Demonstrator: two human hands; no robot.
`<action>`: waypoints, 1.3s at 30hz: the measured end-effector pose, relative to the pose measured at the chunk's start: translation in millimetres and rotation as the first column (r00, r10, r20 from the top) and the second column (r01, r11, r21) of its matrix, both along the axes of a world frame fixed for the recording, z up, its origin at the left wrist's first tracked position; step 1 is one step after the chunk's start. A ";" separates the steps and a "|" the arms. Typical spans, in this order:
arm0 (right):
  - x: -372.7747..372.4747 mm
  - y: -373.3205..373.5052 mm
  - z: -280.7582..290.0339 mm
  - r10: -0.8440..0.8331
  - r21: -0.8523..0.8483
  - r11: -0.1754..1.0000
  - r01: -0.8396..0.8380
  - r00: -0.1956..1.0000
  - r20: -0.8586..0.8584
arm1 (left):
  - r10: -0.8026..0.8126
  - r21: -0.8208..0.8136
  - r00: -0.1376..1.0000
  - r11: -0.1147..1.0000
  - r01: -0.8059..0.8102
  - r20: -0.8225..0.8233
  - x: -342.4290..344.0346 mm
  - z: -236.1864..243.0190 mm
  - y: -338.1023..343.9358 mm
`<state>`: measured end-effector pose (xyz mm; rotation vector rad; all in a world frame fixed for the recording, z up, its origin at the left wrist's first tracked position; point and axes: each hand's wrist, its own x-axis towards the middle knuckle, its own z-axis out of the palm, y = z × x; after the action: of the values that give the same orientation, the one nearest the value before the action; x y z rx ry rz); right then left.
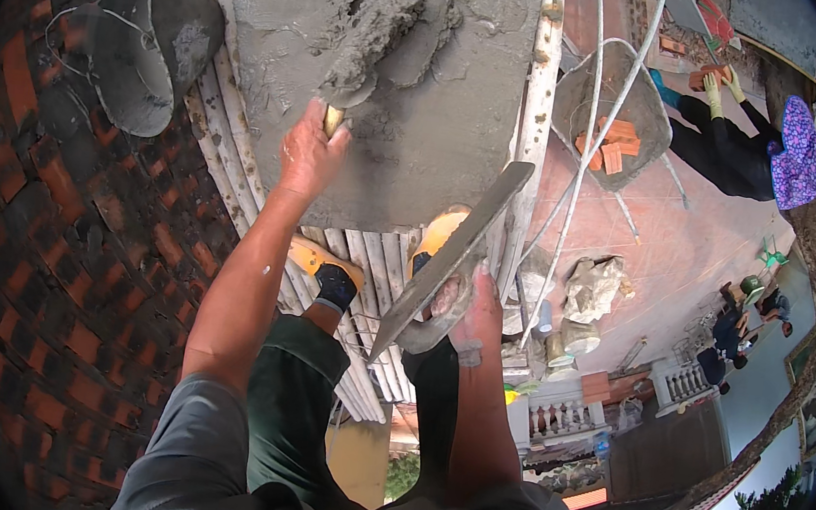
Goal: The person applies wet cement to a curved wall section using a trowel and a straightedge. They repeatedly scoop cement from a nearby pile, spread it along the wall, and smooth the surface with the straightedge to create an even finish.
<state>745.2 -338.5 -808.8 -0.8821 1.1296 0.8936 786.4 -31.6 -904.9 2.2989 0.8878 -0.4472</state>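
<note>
My left hand (311, 150) is wrapped round the yellowish handle of a trowel (354, 95). Its blade is partly sunk into a heap of wet grey mortar (380, 15). The heap rests on a mortar-covered surface (452, 129), smoother near me and rough under the heap. My right hand (477, 313) grips a long flat plastering float (456, 259), tilted on edge near the surface's right corner. The float hides part of that hand's fingers. Grey mortar smears both hands.
Pale poles (382, 262) lie under my yellow shoes. Left are a mortar-stained bucket (187, 33) and a brick wall (37, 243). Ropes (592, 145) hang at right, before a tub (572, 92) with broken bricks. Lower down, a gloved person (744, 132) holds bricks; others sit farther off.
</note>
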 end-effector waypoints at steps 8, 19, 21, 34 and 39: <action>4.5 0.1 3.5 -0.005 -0.036 0.999 0.006 1.000 0.009 | 0.229 0.087 0.973 0.970 -0.229 0.010 -93.8 -16.3 -8.5; 1.0 -6.7 3.2 0.031 0.009 0.999 -0.032 0.998 0.054 | 0.502 -0.651 0.802 0.497 -0.574 -0.324 15.3 -54.0 -9.5; 0.1 -7.0 3.3 0.054 -0.008 0.999 -0.054 0.997 0.057 | 0.484 -0.704 0.828 0.482 -0.522 -0.283 31.5 -34.8 -7.1; 2.8 -2.6 2.5 -0.035 -0.119 0.992 0.037 0.999 0.016 | 0.206 0.004 0.972 0.978 -0.207 0.117 -52.7 -32.8 -64.0; 2.9 -8.2 5.6 0.000 0.005 1.000 0.000 1.000 0.031 | 0.452 0.110 0.888 0.881 -0.459 0.088 -143.9 -38.6 -43.1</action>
<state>748.1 -346.7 -803.3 -0.8889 1.0997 0.8800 642.5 -74.7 -943.5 2.1023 1.4155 -0.1151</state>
